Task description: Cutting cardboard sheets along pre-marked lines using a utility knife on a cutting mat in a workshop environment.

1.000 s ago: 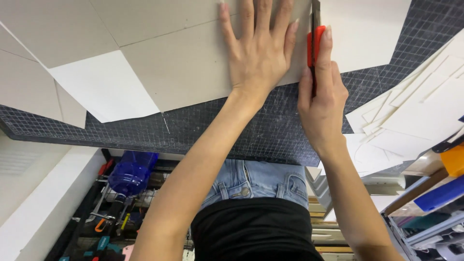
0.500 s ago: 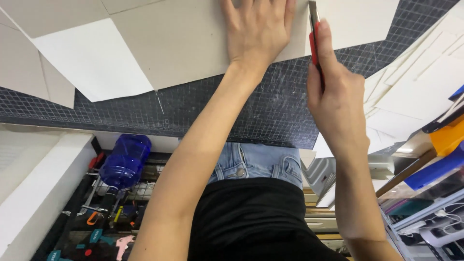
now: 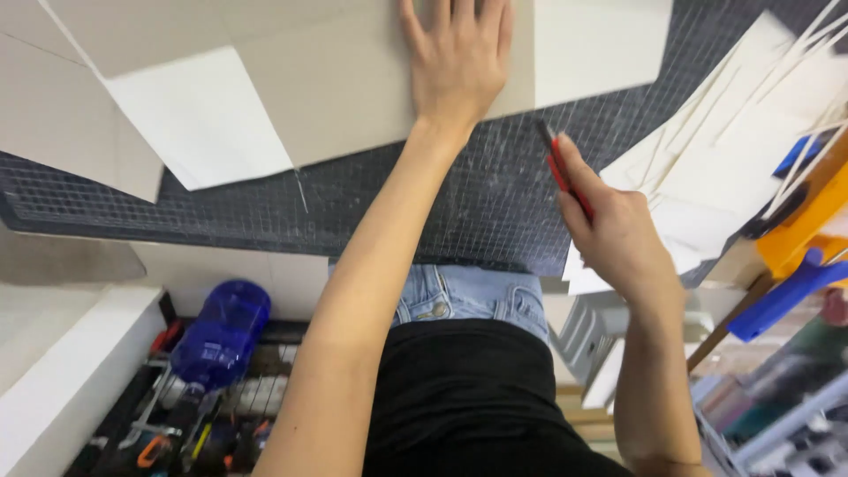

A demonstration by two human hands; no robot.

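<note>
a dark gridded cutting mat (image 3: 459,212) is carrying grey card sheet (image 3: 353,88); left hand (image 3: 455,57) is pressing flat, fingers spread, on the sheet. right hand (image 3: 614,225), gripping red knife (image 3: 558,172) (blade now off the sheet's near edge), is drawing clear: the cut is likely finished.
</note>
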